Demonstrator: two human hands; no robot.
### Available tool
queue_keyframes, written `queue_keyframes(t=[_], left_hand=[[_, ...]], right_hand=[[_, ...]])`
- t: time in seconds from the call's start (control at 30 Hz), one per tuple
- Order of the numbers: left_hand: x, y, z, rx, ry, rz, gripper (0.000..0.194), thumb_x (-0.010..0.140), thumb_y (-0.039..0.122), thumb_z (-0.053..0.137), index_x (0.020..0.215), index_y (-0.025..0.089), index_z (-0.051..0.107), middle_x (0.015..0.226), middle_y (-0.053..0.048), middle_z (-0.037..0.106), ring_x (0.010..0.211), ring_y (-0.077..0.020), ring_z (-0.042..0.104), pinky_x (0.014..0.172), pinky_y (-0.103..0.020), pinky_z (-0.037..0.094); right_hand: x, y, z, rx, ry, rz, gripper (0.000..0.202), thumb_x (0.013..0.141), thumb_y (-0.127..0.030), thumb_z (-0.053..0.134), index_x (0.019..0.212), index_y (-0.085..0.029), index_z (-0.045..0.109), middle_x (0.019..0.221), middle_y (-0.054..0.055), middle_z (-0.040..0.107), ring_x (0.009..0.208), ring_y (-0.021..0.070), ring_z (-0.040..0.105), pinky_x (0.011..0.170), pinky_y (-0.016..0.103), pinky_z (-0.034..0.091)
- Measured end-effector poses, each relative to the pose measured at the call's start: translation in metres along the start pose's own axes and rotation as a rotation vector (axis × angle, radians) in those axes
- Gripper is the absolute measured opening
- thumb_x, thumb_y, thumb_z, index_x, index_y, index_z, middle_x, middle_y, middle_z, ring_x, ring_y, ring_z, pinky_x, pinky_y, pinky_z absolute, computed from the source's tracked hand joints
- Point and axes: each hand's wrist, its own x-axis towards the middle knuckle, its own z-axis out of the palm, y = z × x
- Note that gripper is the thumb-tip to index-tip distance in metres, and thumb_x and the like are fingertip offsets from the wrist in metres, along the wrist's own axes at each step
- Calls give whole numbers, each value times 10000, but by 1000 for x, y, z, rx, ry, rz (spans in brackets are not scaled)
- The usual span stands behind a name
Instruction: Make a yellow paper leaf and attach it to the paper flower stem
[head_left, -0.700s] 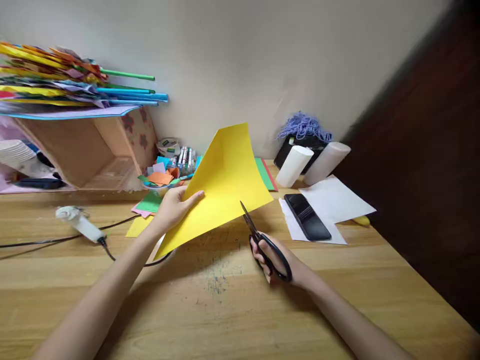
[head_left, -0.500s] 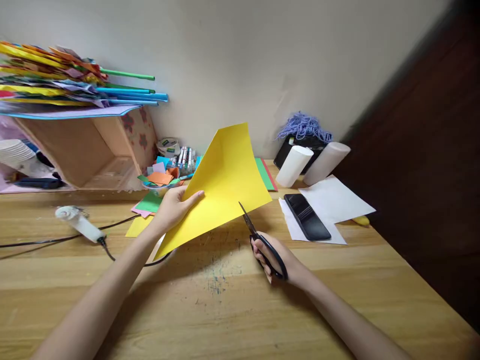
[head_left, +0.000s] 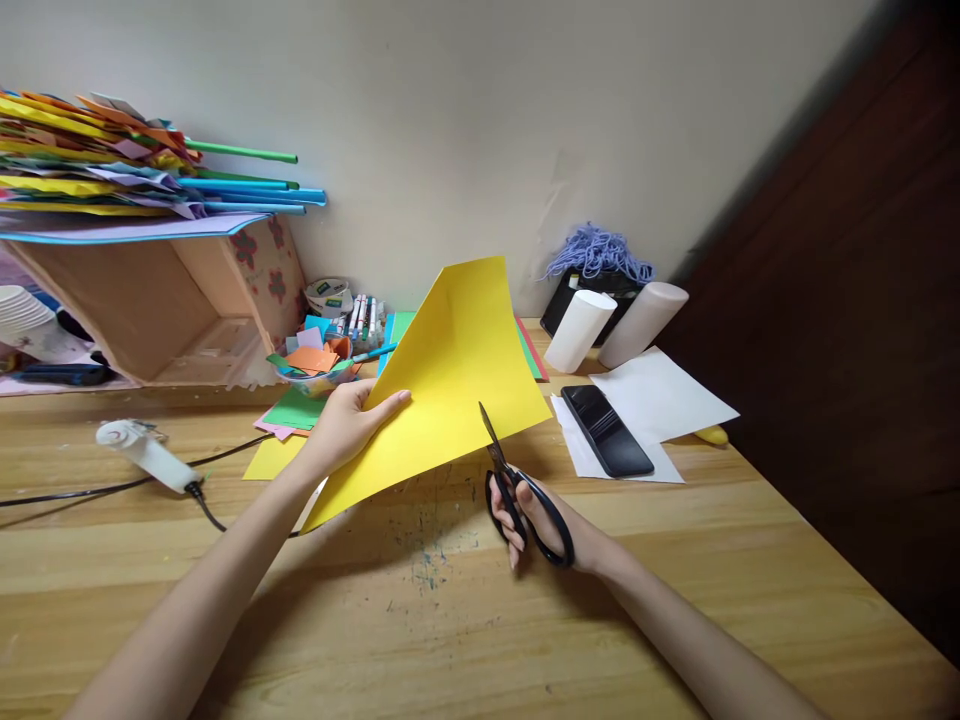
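A large sheet of yellow paper (head_left: 450, 370) is held up above the table, curving a little and tilted. My left hand (head_left: 351, 425) grips its left edge, thumb on the near face and the other fingers hidden behind. In my right hand (head_left: 547, 520) is a pair of black-handled scissors (head_left: 499, 460), fingers through the loops. The handles are spread apart. One blade shows in front of the paper at its lower right edge; the other blade is mostly hidden behind the sheet.
A glue gun (head_left: 146, 452) with its cord lies left. Behind it are a bowl of paper scraps (head_left: 315, 372) and a box (head_left: 247, 300) under coloured paper bundles (head_left: 97, 150). To the right are a phone (head_left: 607, 430), white paper (head_left: 667, 395), white rolls (head_left: 580, 330) and purple yarn (head_left: 596, 252).
The scissor handles have spread wider in my right hand, with the blades still at the paper's lower edge. My view has shifted slightly. My left hand keeps its grip.
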Motion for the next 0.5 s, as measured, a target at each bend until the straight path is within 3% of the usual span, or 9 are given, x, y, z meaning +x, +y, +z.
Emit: queue_keyframes(t=[0.5], left_hand=[[-1,-1,3,-17,3,-9,419,712,530,563,832,137,642,746,-43,670,567,-140,572,447,-197,395]], right_hand=[[5,-4,3,-30,173,99,510,673,-690,501,743,-199,381,500,-94,406,325,45,385,314,189,420]])
